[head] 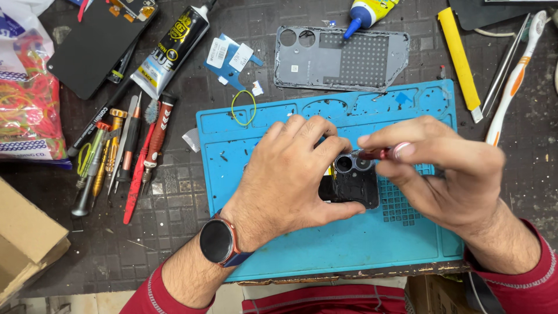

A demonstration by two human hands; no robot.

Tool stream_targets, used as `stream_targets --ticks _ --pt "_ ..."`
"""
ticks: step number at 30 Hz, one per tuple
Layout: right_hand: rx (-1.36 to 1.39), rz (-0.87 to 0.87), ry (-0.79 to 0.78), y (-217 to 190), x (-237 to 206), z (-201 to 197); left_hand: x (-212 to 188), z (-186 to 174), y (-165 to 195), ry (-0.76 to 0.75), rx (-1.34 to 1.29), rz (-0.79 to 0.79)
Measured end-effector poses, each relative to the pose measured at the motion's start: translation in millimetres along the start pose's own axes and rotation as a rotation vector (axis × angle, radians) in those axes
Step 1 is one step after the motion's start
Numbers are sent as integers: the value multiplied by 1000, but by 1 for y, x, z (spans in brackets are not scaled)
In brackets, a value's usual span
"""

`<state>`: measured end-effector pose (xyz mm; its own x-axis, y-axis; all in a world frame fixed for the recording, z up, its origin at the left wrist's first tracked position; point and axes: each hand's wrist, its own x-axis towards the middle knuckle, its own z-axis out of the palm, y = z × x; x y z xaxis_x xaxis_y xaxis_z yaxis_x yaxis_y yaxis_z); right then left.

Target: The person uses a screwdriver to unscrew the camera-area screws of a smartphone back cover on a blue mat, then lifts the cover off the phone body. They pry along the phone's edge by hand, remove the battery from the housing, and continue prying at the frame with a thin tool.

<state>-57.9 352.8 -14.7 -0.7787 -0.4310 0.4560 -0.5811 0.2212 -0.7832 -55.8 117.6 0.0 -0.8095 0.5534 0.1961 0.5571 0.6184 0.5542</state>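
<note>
A dark opened phone (352, 183) with its camera lenses showing lies on a blue work mat (290, 244). My left hand (290, 174), with a round watch on the wrist, covers the phone's left part and holds it down. My right hand (447, 174) grips a small red screwdriver (378, 153), whose tip meets the phone next to the camera lenses. Most of the phone is hidden under my hands.
A grey phone back cover (340, 58) lies beyond the mat. Left of the mat are several screwdrivers and tweezers (125, 151), a glue tube (171, 46) and a black phone screen (96, 43). A yellow cutter (459, 61), a toothbrush (514, 75) and a cardboard box (26, 232) surround the mat.
</note>
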Motion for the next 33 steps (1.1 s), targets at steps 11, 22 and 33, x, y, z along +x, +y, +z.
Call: stream_targets --ticks 11,22,33 --pt "45 -12 -28 1 3 -8 8 6 10 -9 0 -3" --pt "61 -44 -30 2 -24 -26 6 16 32 -6 -34 -5" --pt "-58 -143 -16 3 -24 -28 5 13 34 -34 -33 -35"
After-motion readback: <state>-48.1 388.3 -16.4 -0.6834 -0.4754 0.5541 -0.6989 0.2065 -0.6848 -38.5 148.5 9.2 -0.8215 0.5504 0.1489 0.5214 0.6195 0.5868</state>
